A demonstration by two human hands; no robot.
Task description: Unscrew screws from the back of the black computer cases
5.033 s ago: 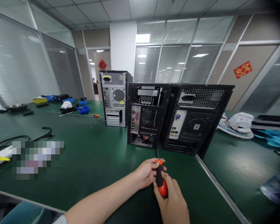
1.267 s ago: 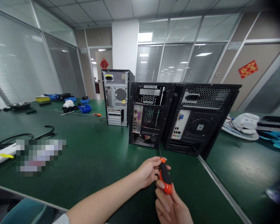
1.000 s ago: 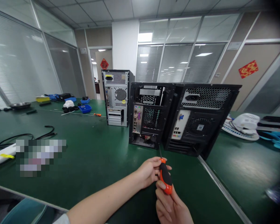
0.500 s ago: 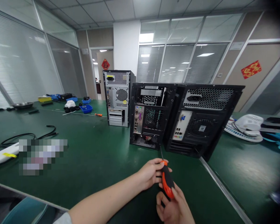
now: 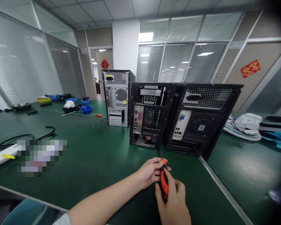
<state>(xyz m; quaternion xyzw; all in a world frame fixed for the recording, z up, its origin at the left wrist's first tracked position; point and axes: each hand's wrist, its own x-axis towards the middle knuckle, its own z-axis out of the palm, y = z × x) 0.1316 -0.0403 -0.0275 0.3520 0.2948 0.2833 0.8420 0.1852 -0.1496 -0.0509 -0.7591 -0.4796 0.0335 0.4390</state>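
The room is bright. Light comes from ceiling lamps above and behind the black computer case. Right of the case the green surface has a pale shiny spot, and farther right the picture goes dark and fuzzy. Left of it, lines bend and one patch is blocky.

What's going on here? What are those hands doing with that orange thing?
A person is holding an orange and black screwdriver in both hands above a green table. The left hand pinches the top of the handle and the right hand wraps around the handle. Its tip points up toward the bottom of a black case. A second black case and a silver case stand beside it.
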